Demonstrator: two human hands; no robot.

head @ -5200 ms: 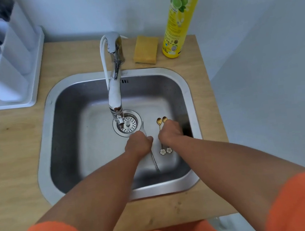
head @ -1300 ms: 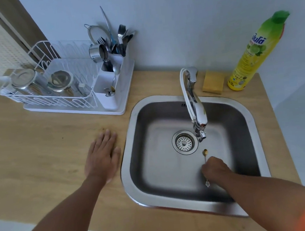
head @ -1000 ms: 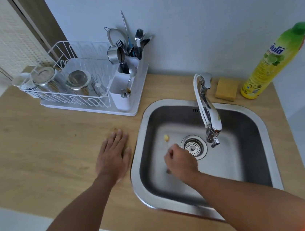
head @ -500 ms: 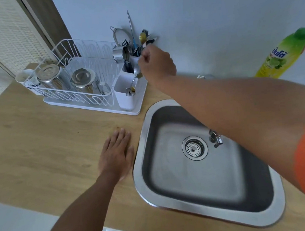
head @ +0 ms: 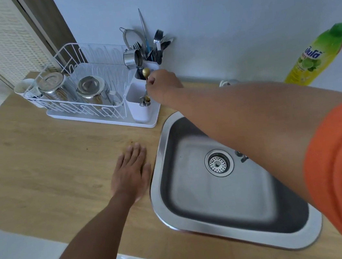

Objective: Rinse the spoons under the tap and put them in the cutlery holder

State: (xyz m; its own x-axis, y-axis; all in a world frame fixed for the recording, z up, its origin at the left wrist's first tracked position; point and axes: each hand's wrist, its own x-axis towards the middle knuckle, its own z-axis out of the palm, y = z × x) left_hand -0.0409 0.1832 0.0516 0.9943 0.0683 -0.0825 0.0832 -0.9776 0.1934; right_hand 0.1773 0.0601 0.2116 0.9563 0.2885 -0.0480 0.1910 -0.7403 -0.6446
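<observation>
My right hand (head: 164, 85) reaches over the white cutlery holder (head: 140, 109) at the right end of the dish rack and pinches a small gold spoon (head: 146, 72), bowl up, its lower end down in the holder's front compartment. Another spoon end (head: 144, 103) shows in that compartment. Forks and knives (head: 156, 48) stand in the holder's rear part. My left hand (head: 131, 172) lies flat on the wooden counter, fingers apart, just left of the steel sink (head: 160, 152). The sink basin holds no spoons. My right arm hides most of the tap (head: 241, 157).
A white wire dish rack (head: 80, 92) with steel containers (head: 91, 89) and a cup stands at the back left. A yellow-green dish soap bottle (head: 315, 57) is at the back right by the wall. The drain strainer (head: 218, 163) sits mid-sink.
My right hand lifted the gold spoon out of the sink, carried it up left to the cutlery holder, and has now lowered it into the front compartment. My left hand stayed flat on the counter.
</observation>
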